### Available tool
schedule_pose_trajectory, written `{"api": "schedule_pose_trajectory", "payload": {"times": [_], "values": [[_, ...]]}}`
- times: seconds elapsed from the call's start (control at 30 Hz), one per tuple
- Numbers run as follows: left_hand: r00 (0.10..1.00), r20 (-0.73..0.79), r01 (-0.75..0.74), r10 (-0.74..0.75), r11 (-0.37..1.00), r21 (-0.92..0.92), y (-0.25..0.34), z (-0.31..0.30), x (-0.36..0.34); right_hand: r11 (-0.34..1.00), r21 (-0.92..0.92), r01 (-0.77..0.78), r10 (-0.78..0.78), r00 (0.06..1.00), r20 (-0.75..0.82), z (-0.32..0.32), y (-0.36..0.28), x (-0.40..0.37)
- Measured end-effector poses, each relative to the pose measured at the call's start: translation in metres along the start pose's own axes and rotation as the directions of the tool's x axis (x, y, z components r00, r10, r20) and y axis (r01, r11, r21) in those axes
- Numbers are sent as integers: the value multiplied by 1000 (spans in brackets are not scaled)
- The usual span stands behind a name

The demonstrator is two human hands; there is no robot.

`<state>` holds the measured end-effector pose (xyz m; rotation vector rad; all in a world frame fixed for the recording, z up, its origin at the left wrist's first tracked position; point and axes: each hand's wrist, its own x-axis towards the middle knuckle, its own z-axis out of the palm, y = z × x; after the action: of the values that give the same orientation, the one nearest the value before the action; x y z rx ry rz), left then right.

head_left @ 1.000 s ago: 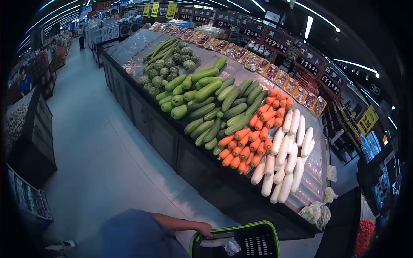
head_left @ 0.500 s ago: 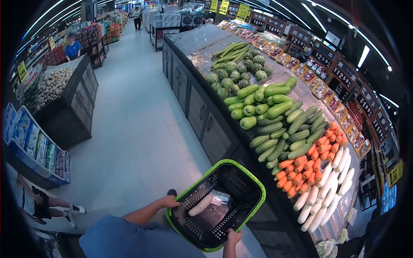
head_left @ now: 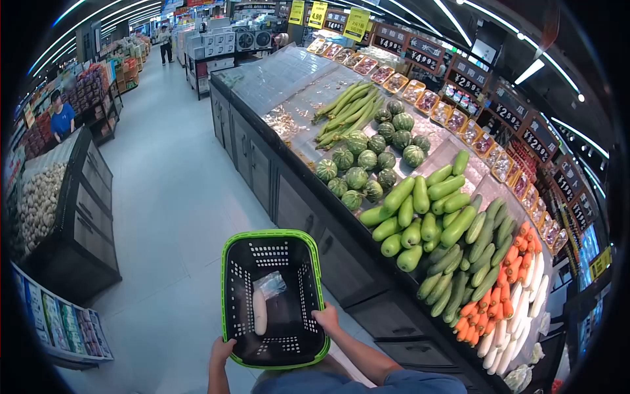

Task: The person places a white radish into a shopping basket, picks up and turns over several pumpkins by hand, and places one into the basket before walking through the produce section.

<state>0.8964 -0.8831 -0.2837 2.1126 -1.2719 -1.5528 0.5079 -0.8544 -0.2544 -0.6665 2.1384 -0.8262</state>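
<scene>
Two grips are closed on the basket (head_left: 264, 234) rim: left hand (head_left: 222, 350), right hand (head_left: 326, 318). A radish (head_left: 260, 312) is seen between them, slightly ahead.

One green-rimmed basket (head_left: 239, 295) was counted on inspection; it contained one white radish (head_left: 260, 312) and one clear plastic bag (head_left: 271, 284).

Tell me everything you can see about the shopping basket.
The basket is black perforated plastic with a bright green rim, rectangular, held roughly level over the pale floor beside the vegetable counter. The left hand and right hand grip its near rim. Inside lie one white radish and a clear plastic bag.
</scene>
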Motion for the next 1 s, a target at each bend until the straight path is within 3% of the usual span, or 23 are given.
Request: {"api": "schedule_pose_trajectory", "payload": {"times": [0.2,0.27,0.37,0.47,0.57,0.6,0.7,0.83,0.9,1.0], "values": [[993,-116,-48,37,995,-89,32,-57,107,991,-79,109,-96,983,157,85,-144,106],[992,-119,-45,30,991,-125,65,-68,131,974,-94,207,-190,968,164,127,-157,166],[983,-181,10,-37,989,-145,99,-72,174,981,-68,183,-157,946,285,155,-213,225],[958,-244,106,-153,975,-195,145,-65,210,949,-125,290,-230,906,356,183,-259,295],[925,-298,185,-236,964,-189,151,-51,273,935,-153,320,-238,886,397,218,-298,363],[923,-259,220,-285,942,-252,181,-50,274,928,-168,333,-245,884,398,225,-310,379],[917,-246,190,-314,886,-422,183,-27,332,916,-208,343,-231,875,425,256,-324,438],[902,-251,214,-350,870,-445,197,1,427,918,-255,304,-162,874,457,314,-333,524],[899,-254,243,-356,890,-387,187,13,490,915,-235,328,-192,866,462,365,-300,584],[911,-315,155,-267,928,-338,151,37,591,941,-226,251,-120,874,471,439,-256,663]]}}
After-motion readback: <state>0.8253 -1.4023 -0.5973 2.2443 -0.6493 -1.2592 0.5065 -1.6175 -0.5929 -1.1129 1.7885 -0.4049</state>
